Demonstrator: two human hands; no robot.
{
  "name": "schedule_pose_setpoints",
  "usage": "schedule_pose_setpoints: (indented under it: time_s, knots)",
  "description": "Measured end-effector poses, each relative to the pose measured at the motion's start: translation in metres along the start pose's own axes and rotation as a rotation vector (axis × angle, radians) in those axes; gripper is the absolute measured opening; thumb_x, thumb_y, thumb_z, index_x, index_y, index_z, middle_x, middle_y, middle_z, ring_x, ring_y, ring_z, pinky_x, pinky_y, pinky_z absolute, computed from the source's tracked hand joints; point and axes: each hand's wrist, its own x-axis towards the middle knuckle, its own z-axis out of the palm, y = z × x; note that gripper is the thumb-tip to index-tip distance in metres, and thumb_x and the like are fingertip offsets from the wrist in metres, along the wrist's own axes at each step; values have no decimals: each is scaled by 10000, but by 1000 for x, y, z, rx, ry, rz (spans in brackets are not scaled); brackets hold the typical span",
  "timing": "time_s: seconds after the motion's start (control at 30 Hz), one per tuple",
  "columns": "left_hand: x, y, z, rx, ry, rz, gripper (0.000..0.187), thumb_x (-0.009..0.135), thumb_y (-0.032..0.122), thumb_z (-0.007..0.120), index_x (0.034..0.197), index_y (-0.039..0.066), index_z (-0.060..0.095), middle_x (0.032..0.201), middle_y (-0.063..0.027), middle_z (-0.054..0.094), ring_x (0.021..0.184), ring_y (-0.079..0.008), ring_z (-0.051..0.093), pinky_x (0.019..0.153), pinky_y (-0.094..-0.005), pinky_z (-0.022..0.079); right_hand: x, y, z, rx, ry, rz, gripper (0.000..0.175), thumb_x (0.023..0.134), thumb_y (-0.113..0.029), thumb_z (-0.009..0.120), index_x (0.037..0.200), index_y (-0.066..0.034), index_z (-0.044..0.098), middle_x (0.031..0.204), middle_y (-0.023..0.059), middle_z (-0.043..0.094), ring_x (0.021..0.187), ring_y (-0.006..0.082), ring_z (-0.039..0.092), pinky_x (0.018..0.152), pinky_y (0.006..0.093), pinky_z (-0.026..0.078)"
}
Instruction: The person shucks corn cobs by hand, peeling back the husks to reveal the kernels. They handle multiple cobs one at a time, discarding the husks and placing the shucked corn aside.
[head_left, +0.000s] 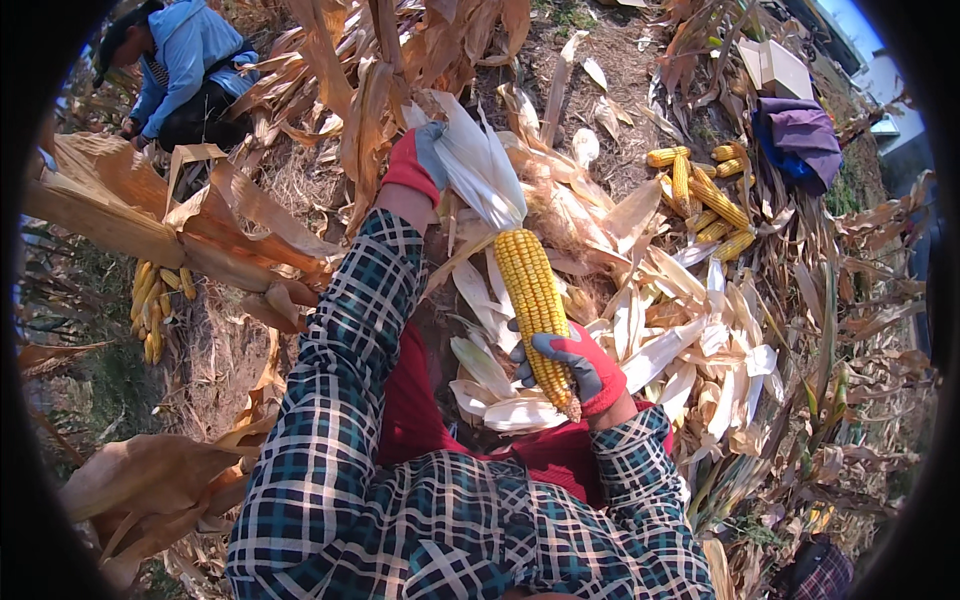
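A bare yellow ear of corn (529, 281) slants across the middle of the view, its tip toward me. My right hand (581, 367), in a red and grey work glove, is wrapped around its lower part. Pale husk leaves (480, 169) are peeled back beyond the ear's far end and still join it there. My left hand (420, 161), gloved the same way, grips these leaves at their upper left side; its fingertips are partly hidden. Loose stripped husks (525, 412) lie on the ground below the ear.
Several husked ears (705, 199) lie heaped at the upper right, near a purple cloth (802, 139) and a cardboard box (776, 67). Another corn pile (154, 300) is at the left. Dry stalks (112, 217) reach in from the left. A co-worker (187, 75) crouches at the upper left.
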Motion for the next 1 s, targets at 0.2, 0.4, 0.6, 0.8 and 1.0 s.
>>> schedule_pose_setpoints:
  time_s: [0.2, 0.4, 0.6, 0.8, 1.0]
  knots:
    - [-13, 45, 21, -555, 301, -229, 255, 983, 264, 532, 1053, 48, 648, 957, -56, 699, 894, -171, 655, 809, -311, 519, 27, -16, -68, 320, 419, -296, 397, 916, -318, 685, 1129, 2, 584, 885, 123, 673, 743, 211, 683, 666, 310, 583]
    - [-123, 31, 115, -29, -495, -428, 307, 890, 342, 705, 1010, 77, 611, 917, -19, 629, 763, -130, 595, 641, -261, 471, 56, -3, -66, -82, 503, -426, 309, 867, -224, 757, 1076, -40, 624, 854, 39, 645, 737, 147, 647, 630, 273, 516]
    - [-142, 35, 127, -140, -498, -365, 441, 804, 331, 798, 1054, -1, 651, 865, -58, 660, 765, -147, 629, 676, -302, 513, 66, 13, -5, -1073, 783, -527, 723, 720, -294, 826, 1287, -27, 466, 1078, 172, 654, 979, 329, 661, 841, 401, 517]
    - [-124, 44, 106, -205, -251, -336, 498, 894, 467, 670, 1030, -12, 653, 819, -50, 647, 723, -149, 626, 680, -296, 505, 66, 20, 2, -1164, 631, -685, 829, 734, -291, 811, 1388, 4, 396, 1216, 175, 608, 1083, 309, 630, 893, 384, 512]
    - [-110, 32, 106, -453, -419, -486, 622, 978, 569, 467, 1146, -20, 575, 885, -126, 674, 760, -244, 689, 697, -383, 585, 68, 23, -14, -267, 191, -280, 619, 778, -206, 813, 1290, -29, 514, 1140, 42, 634, 1016, 128, 603, 895, 297, 491]
